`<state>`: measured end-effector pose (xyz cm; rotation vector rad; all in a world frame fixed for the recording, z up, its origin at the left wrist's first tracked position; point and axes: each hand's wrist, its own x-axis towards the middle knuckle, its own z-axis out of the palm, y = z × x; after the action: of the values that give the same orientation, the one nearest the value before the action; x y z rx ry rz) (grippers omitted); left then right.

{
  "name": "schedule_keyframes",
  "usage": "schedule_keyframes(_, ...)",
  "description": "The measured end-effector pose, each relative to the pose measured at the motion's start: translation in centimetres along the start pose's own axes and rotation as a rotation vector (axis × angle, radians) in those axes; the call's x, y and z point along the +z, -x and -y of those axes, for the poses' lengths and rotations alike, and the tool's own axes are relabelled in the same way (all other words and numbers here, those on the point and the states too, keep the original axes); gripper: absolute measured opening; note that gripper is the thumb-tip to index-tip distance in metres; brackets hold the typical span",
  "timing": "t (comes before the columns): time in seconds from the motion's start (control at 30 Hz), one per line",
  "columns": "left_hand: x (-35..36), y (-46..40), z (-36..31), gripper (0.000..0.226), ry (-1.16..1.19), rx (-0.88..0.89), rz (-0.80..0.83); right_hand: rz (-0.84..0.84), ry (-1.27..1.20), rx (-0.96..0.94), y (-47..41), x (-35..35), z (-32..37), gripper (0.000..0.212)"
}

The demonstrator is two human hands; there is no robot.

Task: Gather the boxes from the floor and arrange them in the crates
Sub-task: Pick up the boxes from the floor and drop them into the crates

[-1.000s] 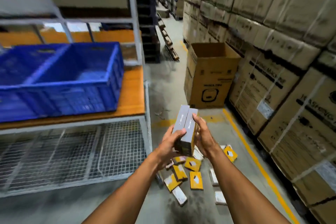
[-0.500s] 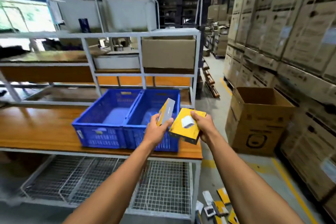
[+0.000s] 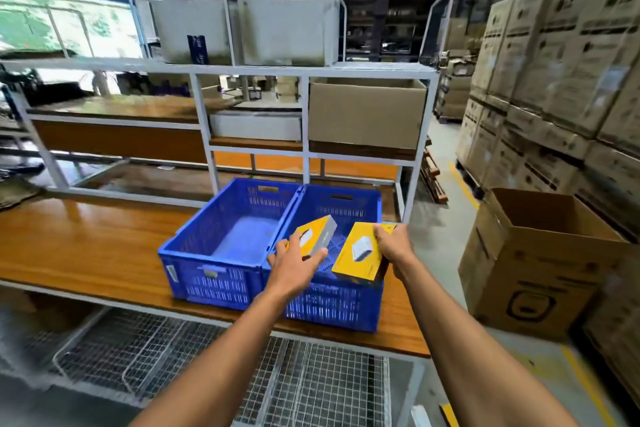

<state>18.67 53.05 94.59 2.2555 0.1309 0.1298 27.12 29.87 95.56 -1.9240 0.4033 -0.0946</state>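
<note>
Your left hand pinches one small yellow box by its near edge, tilted up on its side; your right hand has its grip curled over the far end of a second yellow box, held flatter with its printed face up. Both boxes hang over the right crate, apart from each other and not yet set down inside it.

Just left of that crate, touching it, stands the left crate: two blue crates in all, both on the wooden bench. Behind the right crate rises a white shelf frame carrying a brown carton. To the right of the crate, on the floor, is an open cardboard carton, with stacked cartons beyond it. Below the crate a wire mesh shelf runs under the bench.

Half a second ago both boxes were higher and nearer you, at the crate's front rim; they have since moved forward and lower over its inside.
</note>
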Motion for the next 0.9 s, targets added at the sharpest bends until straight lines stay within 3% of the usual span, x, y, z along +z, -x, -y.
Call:
schedule_keyframes(0.23,1.7,-8.6,1.0,0.073,-0.251,0.025,0.007,0.118,0.228,-0.062,-8.3,4.6,1.3,0.065)
schedule_keyframes(0.43,4.7,-16.3,2.6,0.076,-0.376,-0.034,0.084,0.312,0.488,-0.049,-16.1,9.1,1.7,0.038)
schedule_keyframes(0.63,7.1,-18.3,5.2,0.088,-0.479,-0.119,0.183,0.466,0.834,-0.096,-18.6,12.1,-1.6,0.03)
schedule_keyframes(0.73,8.0,-18.9,6.3,0.079,-0.554,-0.141,0.254,0.577,0.987,-0.097,-18.9,12.8,-2.5,0.024)
schedule_keyframes(0.9,7.0,-19.1,6.2,0.067,-0.65,-0.194,0.424,0.68,1.13,-0.185,-19.0,13.1,-2.4,0.037)
